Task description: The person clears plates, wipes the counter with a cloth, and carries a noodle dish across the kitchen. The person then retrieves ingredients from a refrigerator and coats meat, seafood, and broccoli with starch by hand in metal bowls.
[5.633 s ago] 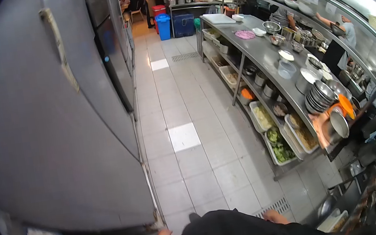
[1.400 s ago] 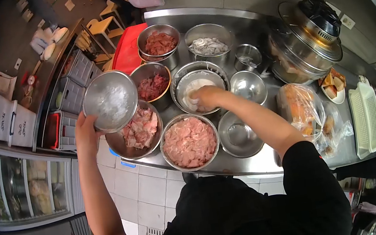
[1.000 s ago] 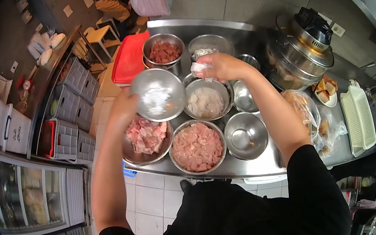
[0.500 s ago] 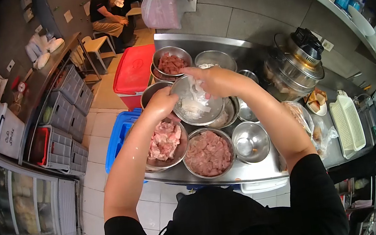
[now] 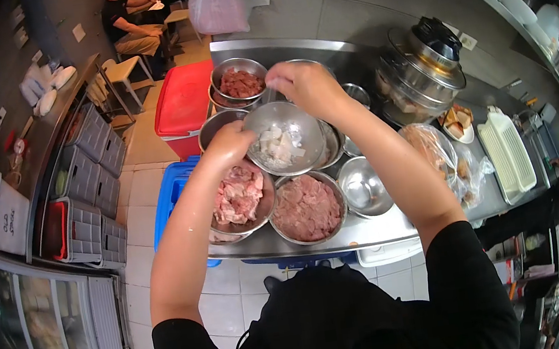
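My left hand (image 5: pixel 229 143) grips the left rim of a metal bowl (image 5: pixel 304 125), tilted toward me. White, pale pieces (image 5: pixel 278 147) lie in the bowl, too blurred to name. Above the bowl's far rim is my right hand (image 5: pixel 304 85), fingers pressed together; whether anything is in them is hidden. Under and around the held bowl stand a bowl of pale pink meat (image 5: pixel 308 207), a bowl of chunky raw meat (image 5: pixel 239 194) and a bowl of darker red meat (image 5: pixel 242 82). An unfilled metal bowl (image 5: pixel 365 187) stands nearer my right arm.
A red cooler box (image 5: pixel 189 100) and a blue bin (image 5: pixel 167 197) stand left of the steel counter (image 5: pixel 373 230). A glass-bowled appliance (image 5: pixel 423 76), bagged food (image 5: pixel 462 177) and a white basket (image 5: pixel 507 153) are at right. Seated people (image 5: pixel 130 27) are far back; another person (image 5: pixel 549 208) is at right.
My right hand has risen out of the bowl toward its far rim, its fingers drawing together. The bowl shows its inside more, and the white pieces lie gathered lower left. The view has shifted slightly.
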A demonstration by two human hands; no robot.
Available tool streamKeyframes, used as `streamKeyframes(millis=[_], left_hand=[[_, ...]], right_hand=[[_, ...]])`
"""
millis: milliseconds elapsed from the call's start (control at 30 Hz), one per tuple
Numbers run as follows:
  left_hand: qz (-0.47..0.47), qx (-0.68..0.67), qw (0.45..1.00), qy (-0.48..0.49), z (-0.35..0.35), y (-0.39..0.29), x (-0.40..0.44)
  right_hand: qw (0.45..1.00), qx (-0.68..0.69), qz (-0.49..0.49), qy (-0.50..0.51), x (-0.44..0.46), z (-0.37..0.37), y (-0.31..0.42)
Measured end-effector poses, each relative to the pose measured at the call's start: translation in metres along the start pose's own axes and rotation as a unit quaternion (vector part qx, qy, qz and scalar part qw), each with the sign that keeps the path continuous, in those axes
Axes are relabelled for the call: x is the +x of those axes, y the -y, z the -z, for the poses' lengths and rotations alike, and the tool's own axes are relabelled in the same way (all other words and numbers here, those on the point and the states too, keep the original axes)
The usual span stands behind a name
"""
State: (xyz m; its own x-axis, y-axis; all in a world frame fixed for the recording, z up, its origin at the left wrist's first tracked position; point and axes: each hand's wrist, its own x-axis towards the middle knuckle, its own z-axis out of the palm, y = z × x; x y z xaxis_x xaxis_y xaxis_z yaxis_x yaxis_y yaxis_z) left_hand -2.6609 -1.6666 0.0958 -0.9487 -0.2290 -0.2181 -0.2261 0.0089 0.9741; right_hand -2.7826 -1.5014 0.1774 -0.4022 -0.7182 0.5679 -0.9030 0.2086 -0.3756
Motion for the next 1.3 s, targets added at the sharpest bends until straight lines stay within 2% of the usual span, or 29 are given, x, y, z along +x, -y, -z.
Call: streamKeyframes(millis=[67,133,167,200,267,333,367,400,433,500,533,567,600,633,667,700,733,767,800,833,900,967,1067,1100,1167,1200,1233,1267,1300], left_hand=[[-0.070,0.120,0.989,-0.051,0.005,0.003,-0.002],[-0.110,0.196,0.961,-0.161,0.014,0.002,-0.014],[-0.100,0.172,0.961,-0.193,0.026,0.012,-0.013],[-0.093,0.166,0.963,-0.189,0.038,0.014,-0.019],[-0.073,0.164,0.967,-0.183,0.031,-0.002,-0.042],[0.009,0.090,0.983,-0.159,0.006,-0.027,-0.067],[-0.084,0.085,0.984,-0.134,-0.003,-0.015,-0.061],[-0.075,0.087,0.984,-0.134,-0.013,-0.006,-0.060],[-0.069,0.127,0.981,-0.133,-0.040,-0.012,-0.064],[-0.036,0.179,0.977,-0.106,-0.095,-0.016,-0.065],[-0.009,0.193,0.977,-0.086,-0.120,-0.010,-0.060],[-0.072,0.251,0.959,-0.112,-0.138,0.026,-0.041],[-0.004,0.210,0.977,-0.045,-0.167,-0.001,-0.052],[-0.030,0.256,0.965,-0.047,-0.195,-0.005,-0.058],[-0.043,0.212,0.976,0.037,-0.210,-0.005,-0.055],[-0.018,0.174,0.981,0.081,-0.226,-0.007,-0.057],[0.007,0.132,0.983,0.128,-0.234,-0.010,-0.058],[0.008,0.136,0.984,0.119,-0.231,-0.017,-0.061],[-0.048,0.180,0.980,0.075,-0.225,-0.023,-0.067],[-0.103,0.223,0.969,0.031,-0.217,-0.027,-0.072],[-0.136,0.264,0.952,-0.068,-0.176,-0.015,-0.068],[-0.121,0.256,0.946,-0.158,-0.120,-0.022,-0.074],[-0.115,0.301,0.881,-0.346,-0.032,-0.020,-0.087],[-0.110,0.303,0.881,-0.347,-0.008,-0.013,-0.094],[-0.043,0.550,0.741,-0.384,0.028,-0.002,-0.105],[-0.044,0.547,0.741,-0.385,0.038,0.006,-0.107],[0.040,0.522,0.793,-0.311,0.046,0.013,-0.109],[0.121,0.488,0.833,-0.230,0.054,0.017,-0.112],[0.118,0.484,0.836,-0.229,0.060,0.024,-0.112]], right_hand=[[0.999,0.017,-0.041,-0.011,-0.005,0.004,-0.012],[0.993,0.013,-0.107,-0.051,-0.013,0.005,-0.034],[0.985,-0.001,-0.173,0.013,-0.018,0.009,-0.042],[0.984,0.003,-0.180,0.016,-0.028,0.004,-0.062],[0.982,-0.033,-0.107,0.149,-0.058,-0.017,-0.107],[0.970,-0.043,-0.149,0.187,-0.078,-0.008,-0.110],[0.946,0.146,-0.213,0.198,-0.091,0.000,-0.108],[0.884,0.327,-0.267,0.200,-0.103,0.008,-0.106],[0.875,0.364,-0.243,0.204,-0.119,0.019,-0.104],[0.867,0.327,-0.320,0.196,-0.151,0.058,-0.079],[0.919,0.236,-0.281,0.143,-0.176,0.066,-0.079],[0.919,0.212,-0.304,0.136,-0.198,0.077,-0.084],[0.911,0.231,-0.317,0.131,-0.221,0.085,-0.098],[0.918,0.221,-0.326,0.054,-0.257,0.087,-0.112],[0.884,0.262,-0.381,0.065,-0.273,0.108,-0.109],[0.874,0.284,-0.394,0.029,-0.302,0.117,-0.116],[0.860,0.248,-0.446,0.032,-0.317,0.135,-0.106],[0.860,0.246,-0.447,-0.005,-0.345,0.139,-0.111],[0.859,0.243,-0.449,-0.040,-0.371,0.143,-0.115],[0.855,0.244,-0.457,-0.041,-0.388,0.147,-0.114],[0.850,0.247,-0.465,-0.034,-0.420,0.151,-0.119],[0.843,0.149,-0.515,0.047,-0.449,0.141,-0.133],[0.867,0.102,-0.486,0.027,-0.453,0.127,-0.135],[0.882,0.106,-0.459,0.004,-0.473,0.118,-0.154],[0.869,0.083,-0.487,-0.011,-0.449,0.124,-0.133],[0.855,0.057,-0.514,-0.030,-0.438,0.126,-0.124],[0.876,-0.040,-0.480,0.007,-0.437,0.128,-0.125],[0.877,-0.045,-0.479,0.006,-0.435,0.127,-0.125],[0.897,-0.080,-0.434,-0.033,-0.430,0.123,-0.126]])
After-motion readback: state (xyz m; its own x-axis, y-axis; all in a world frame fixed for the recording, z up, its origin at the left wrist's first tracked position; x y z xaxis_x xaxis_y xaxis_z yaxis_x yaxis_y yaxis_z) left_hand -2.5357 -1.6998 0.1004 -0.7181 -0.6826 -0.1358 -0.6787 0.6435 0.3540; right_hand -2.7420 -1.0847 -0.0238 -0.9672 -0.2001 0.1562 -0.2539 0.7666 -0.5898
